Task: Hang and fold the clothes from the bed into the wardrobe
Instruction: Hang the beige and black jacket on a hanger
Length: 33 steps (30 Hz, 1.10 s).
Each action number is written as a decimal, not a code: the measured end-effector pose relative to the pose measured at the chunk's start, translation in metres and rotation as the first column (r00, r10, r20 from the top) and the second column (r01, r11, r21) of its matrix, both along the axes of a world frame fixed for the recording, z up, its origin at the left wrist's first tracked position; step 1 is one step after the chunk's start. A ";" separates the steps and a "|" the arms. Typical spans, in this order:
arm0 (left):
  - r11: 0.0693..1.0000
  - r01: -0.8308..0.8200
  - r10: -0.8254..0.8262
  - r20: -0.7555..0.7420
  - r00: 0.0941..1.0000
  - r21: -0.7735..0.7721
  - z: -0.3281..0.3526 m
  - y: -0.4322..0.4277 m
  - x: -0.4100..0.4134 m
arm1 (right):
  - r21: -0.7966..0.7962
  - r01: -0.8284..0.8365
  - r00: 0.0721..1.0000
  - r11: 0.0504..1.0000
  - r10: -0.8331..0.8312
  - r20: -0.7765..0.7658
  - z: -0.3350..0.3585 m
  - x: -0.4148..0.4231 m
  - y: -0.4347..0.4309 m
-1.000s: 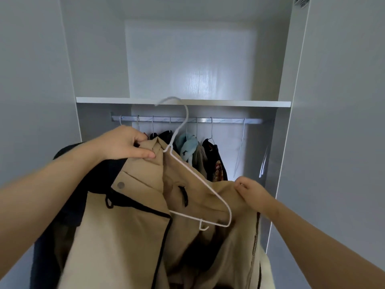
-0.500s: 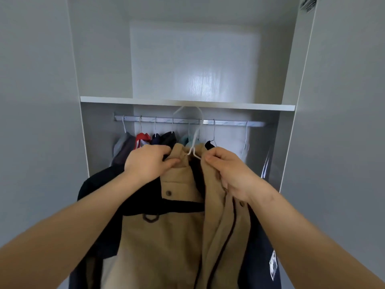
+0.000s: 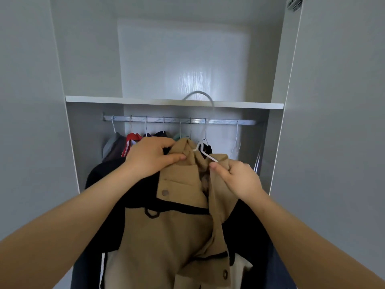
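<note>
A tan jacket [image 3: 175, 230] with dark navy sleeves and trim hangs in front of me on a white wire hanger [image 3: 205, 154]. The hanger's hook [image 3: 200, 95] rises in front of the wardrobe shelf, apart from the metal rail [image 3: 220, 121]. My left hand [image 3: 151, 156] grips the jacket's collar on the left side. My right hand [image 3: 234, 176] pinches the right front edge of the jacket just below the hanger's wire arm. Most of the hanger is hidden inside the jacket.
Several garments on wire hangers fill the rail's left half, among them a grey one [image 3: 113, 144] and a red one [image 3: 133, 138]. One bare hanger [image 3: 236, 140] hangs toward the right. A white shelf [image 3: 93, 99] sits above the rail. Grey wardrobe doors [image 3: 333, 142] flank the opening.
The hanger went inside the jacket and the jacket was lifted toward the rail. My right hand shifted from the jacket's shoulder to its front edge near the collar. The hook now stands higher, before the shelf.
</note>
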<state>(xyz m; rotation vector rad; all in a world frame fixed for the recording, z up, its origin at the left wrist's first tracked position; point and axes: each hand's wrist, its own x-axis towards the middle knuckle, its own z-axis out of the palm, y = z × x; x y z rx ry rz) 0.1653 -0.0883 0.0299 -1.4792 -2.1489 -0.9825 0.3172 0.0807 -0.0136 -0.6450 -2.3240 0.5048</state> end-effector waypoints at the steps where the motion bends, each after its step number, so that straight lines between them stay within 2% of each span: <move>1: 0.999 0.014 -0.015 -0.031 0.999 -0.039 -0.002 0.005 0.005 | 0.015 -0.034 0.999 0.999 0.034 -0.006 0.002 -0.004 -0.005; 5: 0.982 -0.055 0.038 -0.098 0.995 -0.181 -0.008 0.014 0.009 | -0.030 -0.091 0.996 0.995 0.091 -0.005 0.006 -0.008 -0.003; 9: 0.962 0.021 -0.026 -0.012 1.000 -0.272 -0.008 0.013 0.007 | -0.073 -0.039 0.997 0.997 0.044 0.068 -0.012 -0.005 0.005; 13: 0.987 -0.152 0.153 0.019 0.988 -0.048 0.005 0.007 -0.001 | -0.116 0.001 0.992 0.993 0.014 0.126 -0.029 -0.001 0.014; 16: 0.976 -0.209 0.199 0.152 0.968 0.057 0.005 -0.002 0.000 | -0.129 0.056 0.988 0.990 -0.036 0.153 -0.036 0.003 0.023; 18: 0.991 -0.126 0.108 0.283 0.953 0.045 -0.009 0.006 0.020 | -0.141 0.055 0.993 0.989 -0.040 0.110 -0.038 0.000 0.022; 20: 0.996 0.053 -0.019 0.431 0.902 -0.067 -0.036 0.019 0.043 | -0.140 0.034 0.998 0.990 -0.027 0.053 -0.036 -0.003 0.020; 21: 0.977 0.169 -0.078 0.525 0.848 -0.128 -0.048 0.022 0.053 | -0.141 0.020 1.000 0.990 -0.017 0.026 -0.033 -0.004 0.020; 22: 0.943 0.295 -0.133 0.640 0.757 -0.152 -0.058 0.023 0.058 | -0.151 0.003 1.000 0.988 -0.004 -0.005 -0.031 -0.003 0.021; 23: 0.908 0.395 -0.179 0.721 0.669 -0.141 -0.064 0.022 0.059 | -0.169 -0.014 0.999 0.986 0.008 -0.036 -0.028 -0.002 0.022; 24: 0.886 0.452 -0.234 0.739 0.632 -0.106 -0.066 0.021 0.055 | -0.189 -0.027 0.998 0.982 0.014 -0.067 -0.026 0.000 0.023; 25: 0.895 0.439 -0.297 0.623 0.723 -0.082 -0.066 0.020 0.049 | -0.209 -0.035 0.995 0.977 0.015 -0.097 -0.024 0.002 0.024; 26: 0.933 0.356 -0.308 0.383 0.871 -0.058 -0.061 0.021 0.041 | -0.231 -0.040 0.992 0.972 0.011 -0.126 -0.022 0.005 0.026; 27: 0.965 0.263 -0.262 0.086 0.961 0.000 -0.056 0.023 0.033 | -0.253 -0.042 0.988 0.966 0.003 -0.153 -0.020 0.008 0.028; 28: 0.981 0.185 -0.173 -0.171 0.970 0.057 -0.051 0.026 0.026 | -0.269 -0.042 0.985 0.962 -0.006 -0.173 -0.019 0.011 0.029; 29: 0.992 0.121 -0.102 -0.301 0.948 0.047 -0.045 0.030 0.021 | -0.277 -0.040 0.982 0.960 -0.013 -0.186 -0.017 0.014 0.031; 30: 0.997 0.067 -0.076 -0.323 0.943 -0.036 -0.040 0.034 0.017 | -0.281 -0.040 0.980 0.959 -0.018 -0.200 -0.017 0.016 0.032; 32: 0.973 0.008 -0.056 -0.199 0.978 -0.232 -0.039 0.044 0.016 | -0.279 -0.059 0.975 0.958 -0.004 -0.220 -0.016 0.020 0.032; 33: 0.962 -0.003 -0.040 -0.152 0.988 -0.272 -0.042 0.049 0.017 | -0.272 -0.069 0.974 0.960 0.006 -0.227 -0.016 0.022 0.031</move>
